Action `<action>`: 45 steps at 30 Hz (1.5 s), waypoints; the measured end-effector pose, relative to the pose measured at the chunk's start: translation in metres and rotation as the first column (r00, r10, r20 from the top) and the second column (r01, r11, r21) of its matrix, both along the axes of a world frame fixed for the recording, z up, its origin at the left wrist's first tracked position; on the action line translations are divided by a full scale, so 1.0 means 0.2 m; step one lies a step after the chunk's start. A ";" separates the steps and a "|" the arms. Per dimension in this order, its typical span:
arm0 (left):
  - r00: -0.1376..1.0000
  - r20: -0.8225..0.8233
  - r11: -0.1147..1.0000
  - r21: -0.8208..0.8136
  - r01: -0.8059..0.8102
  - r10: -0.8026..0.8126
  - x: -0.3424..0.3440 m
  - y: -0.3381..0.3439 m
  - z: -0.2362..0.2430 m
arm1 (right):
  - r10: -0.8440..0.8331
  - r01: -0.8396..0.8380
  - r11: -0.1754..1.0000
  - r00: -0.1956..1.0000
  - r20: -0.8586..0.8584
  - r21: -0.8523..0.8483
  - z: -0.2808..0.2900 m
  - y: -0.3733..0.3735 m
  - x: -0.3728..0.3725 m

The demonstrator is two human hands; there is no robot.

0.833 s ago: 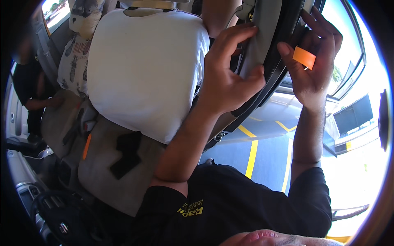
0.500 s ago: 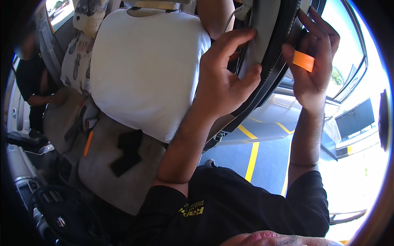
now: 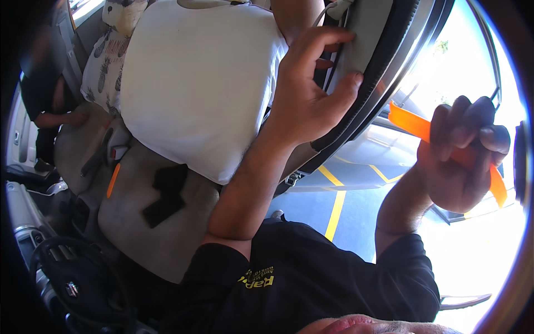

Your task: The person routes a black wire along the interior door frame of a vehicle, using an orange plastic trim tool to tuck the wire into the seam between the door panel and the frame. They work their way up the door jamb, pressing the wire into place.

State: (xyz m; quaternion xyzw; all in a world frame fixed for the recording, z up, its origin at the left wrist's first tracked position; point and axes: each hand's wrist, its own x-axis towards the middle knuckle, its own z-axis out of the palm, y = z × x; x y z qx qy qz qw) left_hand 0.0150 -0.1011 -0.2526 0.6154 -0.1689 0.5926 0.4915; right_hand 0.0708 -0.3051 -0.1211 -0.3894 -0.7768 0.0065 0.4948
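Gripping orange pry tool (image 3: 409, 123) (right hand (image 3: 459, 158)) — firmly.

I see no packages, signs or screens here; the only lettering is a small yellow printed logo (image 3: 257, 278) on the black shirt's chest, lower centre

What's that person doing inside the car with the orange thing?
A person is leaning into a car through the open door. Their left hand grips the grey trim panel by the door frame, fingers curled over its edge, next to the black rubber seal. Their right hand holds an orange pry tool away from the trim, out toward the bright opening. A seat in a white cover is beside them.
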 end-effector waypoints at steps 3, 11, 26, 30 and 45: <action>0.998 -0.051 1.000 -0.013 -0.025 0.025 -0.02 -0.02 0.06 | -0.015 0.012 0.999 0.997 -0.073 -0.042 -0.04 0.04 -0.03; 0.998 -0.033 0.995 0.084 0.061 -0.059 -0.07 0.07 -0.02 | -0.171 0.157 0.985 0.914 -0.369 -0.069 -0.16 0.07 -0.07; 0.989 0.145 0.996 0.081 -0.029 0.017 0.08 0.06 -0.08 | -0.864 0.764 0.497 0.480 0.153 0.410 -0.32 0.24 0.07; 0.988 0.147 0.995 0.088 0.038 -0.051 0.10 0.08 -0.13 | -0.791 0.704 0.600 0.594 0.148 0.380 -0.36 0.22 0.13; 0.968 0.181 0.964 -0.169 0.203 -0.172 -0.08 -0.01 -1.03 | -0.928 0.731 0.272 0.372 -0.032 0.626 -0.58 0.44 -0.04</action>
